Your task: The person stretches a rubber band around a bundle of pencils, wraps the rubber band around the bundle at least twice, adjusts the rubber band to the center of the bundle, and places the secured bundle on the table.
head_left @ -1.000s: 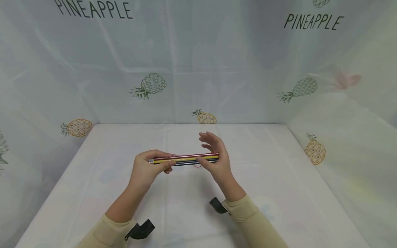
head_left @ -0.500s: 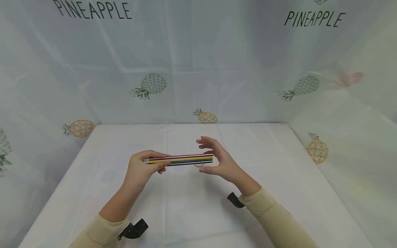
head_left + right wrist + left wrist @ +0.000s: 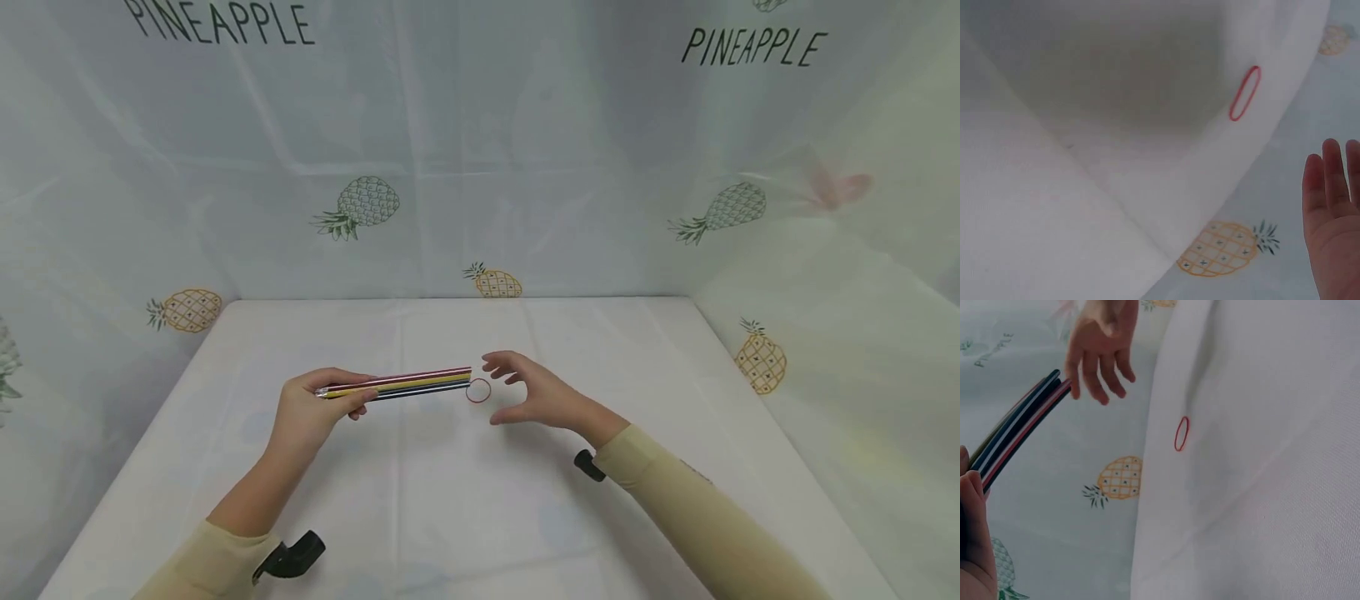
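My left hand (image 3: 303,417) pinches a bundle of striped pencils (image 3: 420,384) near its left end, thumb in front and fingers behind. Red, yellow and dark pencils lie side by side, pointing right above the table. To the right of their free ends is my right hand (image 3: 551,400), empty, its fingers and thumb spread apart. Between the two, a thin red rubber band (image 3: 478,403) rests on the white tabletop as a small loop. The left wrist view shows the pencils (image 3: 1019,428) at its left side, and the band alone on the cloth.
A white cloth covers the table (image 3: 420,500). Behind it hangs a pale curtain (image 3: 525,125) printed with pineapples and lettering. Dark wrist devices sit at both sleeves, one by the left cuff (image 3: 292,557).
My right hand has let go of the pencils' right end and drawn away to the right. My left hand has carried the bundle left, uncovering the red rubber band.
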Demonstrator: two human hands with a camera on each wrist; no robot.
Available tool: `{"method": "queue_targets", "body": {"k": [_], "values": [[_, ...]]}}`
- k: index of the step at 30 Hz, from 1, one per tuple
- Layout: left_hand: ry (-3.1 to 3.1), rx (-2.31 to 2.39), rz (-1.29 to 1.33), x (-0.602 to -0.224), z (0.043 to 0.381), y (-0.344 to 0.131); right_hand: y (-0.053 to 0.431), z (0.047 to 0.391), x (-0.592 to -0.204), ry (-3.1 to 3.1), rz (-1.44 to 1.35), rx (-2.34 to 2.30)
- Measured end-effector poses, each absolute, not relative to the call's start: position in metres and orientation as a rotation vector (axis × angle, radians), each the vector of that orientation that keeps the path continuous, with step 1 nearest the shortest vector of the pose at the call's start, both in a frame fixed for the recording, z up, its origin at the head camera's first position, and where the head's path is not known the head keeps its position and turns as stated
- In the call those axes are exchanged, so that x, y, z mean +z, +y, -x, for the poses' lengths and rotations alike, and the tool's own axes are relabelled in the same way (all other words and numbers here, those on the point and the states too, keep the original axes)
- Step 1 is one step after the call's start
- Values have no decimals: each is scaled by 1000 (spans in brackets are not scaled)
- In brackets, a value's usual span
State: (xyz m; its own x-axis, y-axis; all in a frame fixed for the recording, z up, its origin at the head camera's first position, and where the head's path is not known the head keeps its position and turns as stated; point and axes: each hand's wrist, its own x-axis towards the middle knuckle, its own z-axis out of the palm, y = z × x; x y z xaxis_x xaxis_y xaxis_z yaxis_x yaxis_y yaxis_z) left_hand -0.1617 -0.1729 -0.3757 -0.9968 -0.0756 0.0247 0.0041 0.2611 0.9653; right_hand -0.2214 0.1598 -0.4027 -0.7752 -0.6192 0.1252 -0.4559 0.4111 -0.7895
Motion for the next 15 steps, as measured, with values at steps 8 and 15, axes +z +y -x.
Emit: {"method": "queue_targets", "body": {"k": [8, 15], "values": [[-2436, -1863, -93, -378, 163, -173, 153, 250, -419, 2509, 884, -916], [-2382, -1924, -55, -380, 164, -170, 145, 264, -433, 2523, 756, -793]]}}
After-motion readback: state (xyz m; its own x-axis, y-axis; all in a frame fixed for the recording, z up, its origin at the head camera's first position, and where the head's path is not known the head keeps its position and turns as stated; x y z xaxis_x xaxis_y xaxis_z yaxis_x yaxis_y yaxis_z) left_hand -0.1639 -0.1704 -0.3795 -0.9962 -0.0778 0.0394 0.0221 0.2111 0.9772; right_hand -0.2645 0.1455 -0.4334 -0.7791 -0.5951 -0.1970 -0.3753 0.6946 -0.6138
